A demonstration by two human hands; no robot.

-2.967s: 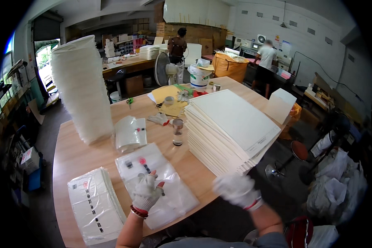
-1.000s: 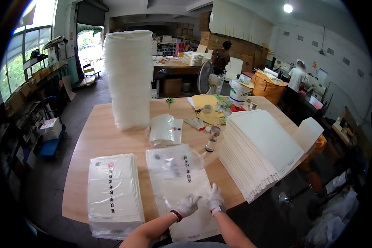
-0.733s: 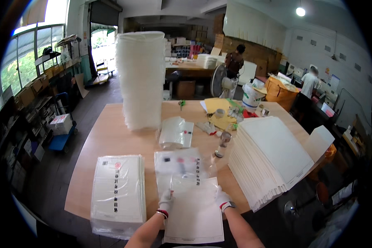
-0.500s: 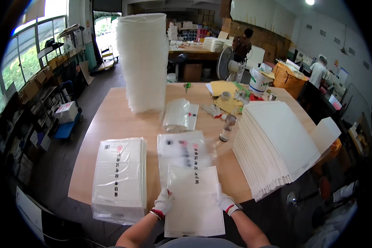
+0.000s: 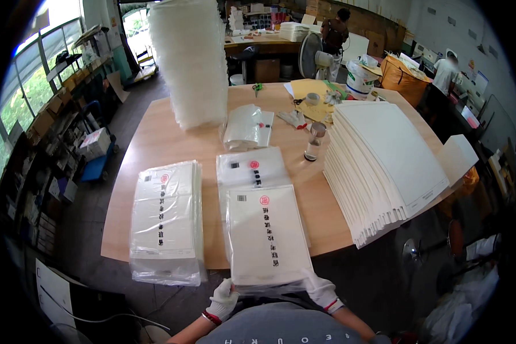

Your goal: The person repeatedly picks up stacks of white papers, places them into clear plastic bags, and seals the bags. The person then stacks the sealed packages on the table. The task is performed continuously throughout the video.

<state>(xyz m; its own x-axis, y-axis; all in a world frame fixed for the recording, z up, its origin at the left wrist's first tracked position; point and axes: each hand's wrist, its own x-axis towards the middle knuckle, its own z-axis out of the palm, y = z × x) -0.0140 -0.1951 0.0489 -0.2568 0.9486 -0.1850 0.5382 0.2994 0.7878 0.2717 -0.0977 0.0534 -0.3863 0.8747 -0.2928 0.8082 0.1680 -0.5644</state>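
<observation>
A cream printed paper sheet or envelope, with a red round stamp and a column of black characters, lies in front of me, apparently inside a clear plastic bag whose edge shows below it. My left hand, in a white knit glove, pinches the bag's near left corner. At the near right corner, my gloved right hand grips the bag's edge, its fingertips slightly blurred. Beneath the sheet's far end lies another bagged printed piece. To the left sits a stack of bagged printed pieces.
On the right leans a big stack of cream sheets. Behind are a glass jar, folded clear bags, a glove, green scissors and a tall translucent stack. Two people work farther back, near a fan.
The sheet has moved forward onto the table, its full print now showing. Both hands have drawn back toward my body to its near corners. My view has tilted down.
</observation>
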